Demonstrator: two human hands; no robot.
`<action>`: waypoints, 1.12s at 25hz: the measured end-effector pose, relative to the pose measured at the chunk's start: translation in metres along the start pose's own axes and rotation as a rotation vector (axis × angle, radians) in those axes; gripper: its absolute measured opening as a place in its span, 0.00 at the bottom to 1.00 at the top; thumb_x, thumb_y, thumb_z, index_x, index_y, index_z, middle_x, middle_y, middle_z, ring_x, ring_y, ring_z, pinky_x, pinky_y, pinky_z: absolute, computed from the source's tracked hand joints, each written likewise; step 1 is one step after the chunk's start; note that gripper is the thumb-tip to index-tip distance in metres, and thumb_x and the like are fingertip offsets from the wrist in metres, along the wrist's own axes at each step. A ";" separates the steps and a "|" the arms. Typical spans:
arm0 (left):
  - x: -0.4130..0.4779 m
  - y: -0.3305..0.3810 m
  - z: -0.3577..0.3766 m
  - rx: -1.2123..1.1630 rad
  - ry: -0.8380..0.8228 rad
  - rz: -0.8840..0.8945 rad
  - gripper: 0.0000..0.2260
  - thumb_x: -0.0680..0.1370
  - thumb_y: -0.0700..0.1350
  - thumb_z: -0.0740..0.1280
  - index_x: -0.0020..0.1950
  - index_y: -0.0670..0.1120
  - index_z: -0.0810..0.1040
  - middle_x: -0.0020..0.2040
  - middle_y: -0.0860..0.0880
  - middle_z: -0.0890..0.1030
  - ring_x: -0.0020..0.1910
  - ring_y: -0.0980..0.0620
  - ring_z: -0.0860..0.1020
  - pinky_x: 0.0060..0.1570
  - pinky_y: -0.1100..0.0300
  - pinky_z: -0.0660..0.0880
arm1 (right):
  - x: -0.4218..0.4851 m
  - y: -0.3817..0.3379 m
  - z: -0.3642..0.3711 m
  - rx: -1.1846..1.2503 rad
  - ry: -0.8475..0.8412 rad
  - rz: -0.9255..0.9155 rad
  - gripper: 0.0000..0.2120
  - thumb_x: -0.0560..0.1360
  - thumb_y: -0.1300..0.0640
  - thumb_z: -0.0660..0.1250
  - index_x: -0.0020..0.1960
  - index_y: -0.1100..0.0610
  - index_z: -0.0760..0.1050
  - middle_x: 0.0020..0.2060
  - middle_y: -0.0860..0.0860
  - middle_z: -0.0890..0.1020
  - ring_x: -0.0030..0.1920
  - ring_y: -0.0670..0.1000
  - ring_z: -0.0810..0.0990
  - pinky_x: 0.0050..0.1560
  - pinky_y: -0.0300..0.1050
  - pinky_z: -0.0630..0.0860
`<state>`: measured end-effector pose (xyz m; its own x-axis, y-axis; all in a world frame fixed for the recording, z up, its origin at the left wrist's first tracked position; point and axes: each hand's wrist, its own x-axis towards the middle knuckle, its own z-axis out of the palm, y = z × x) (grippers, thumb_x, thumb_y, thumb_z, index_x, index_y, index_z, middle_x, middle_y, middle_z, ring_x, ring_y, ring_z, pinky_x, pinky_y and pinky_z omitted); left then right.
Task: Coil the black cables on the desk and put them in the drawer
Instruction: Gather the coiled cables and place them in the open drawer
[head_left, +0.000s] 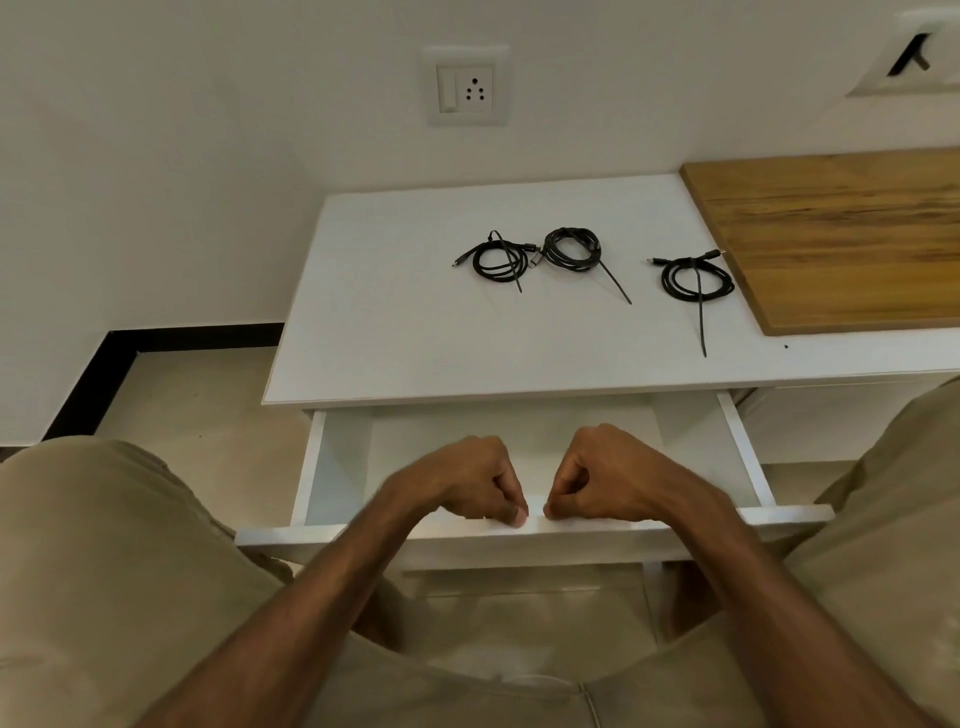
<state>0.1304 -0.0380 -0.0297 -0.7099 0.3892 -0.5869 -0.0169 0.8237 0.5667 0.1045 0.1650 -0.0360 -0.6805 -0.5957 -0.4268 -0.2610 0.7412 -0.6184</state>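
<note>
Three cables: all black, all lying coiled on the white tabletop (415, 338). The left cable (498, 262) and the middle cable (571, 249) lie close enough that I cannot tell whether they touch. The right cable (696, 278) lies apart from them, just beside the wooden board (841, 234). Each has a loose tail trailing out of its loop.
Drawer: the drawer (318, 467) stands pulled out below the tabletop's front edge, and the part of its inside that shows holds nothing.
Left grip: the left hand (462, 483) has its fingers curled over the top lip of the drawer front, with the thumb on the lip.
Right grip: the right hand (602, 478) pinches the same lip just beside the left, fingers curled likewise.
Step in hand: handling the drawer so it is ready to receive, by my reading. Coiling looks done; stowing is not yet begun.
Next move: let go of the lip, reach forward over the open drawer to one coil, and take it across the whole loop so the turns do not spring apart.
Risk: a trailing tail may catch on the drawer's edge on the way in.
</note>
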 end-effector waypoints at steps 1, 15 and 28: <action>0.000 0.001 0.002 -0.010 -0.029 -0.008 0.09 0.77 0.45 0.74 0.56 0.47 0.87 0.52 0.52 0.87 0.35 0.63 0.80 0.39 0.68 0.76 | 0.000 -0.001 0.000 0.004 -0.049 0.002 0.04 0.70 0.51 0.77 0.44 0.49 0.89 0.38 0.44 0.88 0.38 0.44 0.86 0.47 0.49 0.86; 0.007 0.020 -0.034 -0.247 0.623 0.188 0.05 0.77 0.42 0.72 0.44 0.46 0.88 0.38 0.53 0.87 0.34 0.60 0.84 0.39 0.69 0.78 | 0.025 -0.004 -0.048 0.120 0.700 -0.019 0.04 0.73 0.58 0.74 0.45 0.52 0.87 0.38 0.44 0.87 0.38 0.41 0.85 0.44 0.30 0.79; 0.138 -0.022 -0.142 -0.072 1.135 -0.142 0.14 0.79 0.46 0.67 0.56 0.35 0.78 0.53 0.38 0.82 0.56 0.38 0.77 0.57 0.52 0.67 | 0.145 0.045 -0.126 0.131 1.098 0.210 0.11 0.78 0.60 0.66 0.60 0.60 0.78 0.55 0.59 0.83 0.58 0.58 0.79 0.53 0.42 0.70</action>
<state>-0.0670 -0.0615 -0.0409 -0.9236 -0.3324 0.1912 -0.1623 0.7907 0.5903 -0.0917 0.1507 -0.0423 -0.9535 0.1801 0.2417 -0.0404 0.7183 -0.6946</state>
